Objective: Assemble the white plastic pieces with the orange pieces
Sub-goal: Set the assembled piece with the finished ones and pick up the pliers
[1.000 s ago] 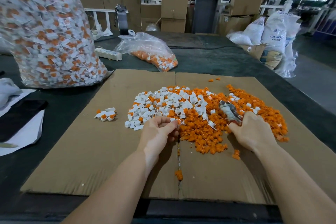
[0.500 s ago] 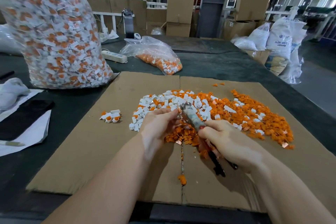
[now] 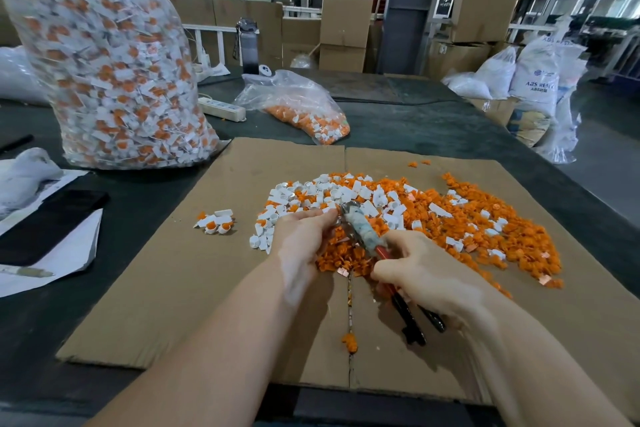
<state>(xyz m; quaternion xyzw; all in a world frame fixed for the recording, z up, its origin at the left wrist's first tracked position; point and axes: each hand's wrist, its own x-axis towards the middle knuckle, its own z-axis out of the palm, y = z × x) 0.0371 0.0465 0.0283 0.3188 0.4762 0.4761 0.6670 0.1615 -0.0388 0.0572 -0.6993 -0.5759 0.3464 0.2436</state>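
My right hand (image 3: 429,270) has brought the pliers (image 3: 360,236) across to my left hand (image 3: 304,236), whose fingers pinch a piece at the tool's tip; loose white pieces (image 3: 346,194) and orange pieces (image 3: 485,229) lie beyond; over-squeezing could crack it

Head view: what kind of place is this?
Likely a factory or warehouse assembly bench: a large clear bag of assembled white-and-orange pieces on the table, stacked cardboard boxes behind it, and white resin sacks on the floor to the right.
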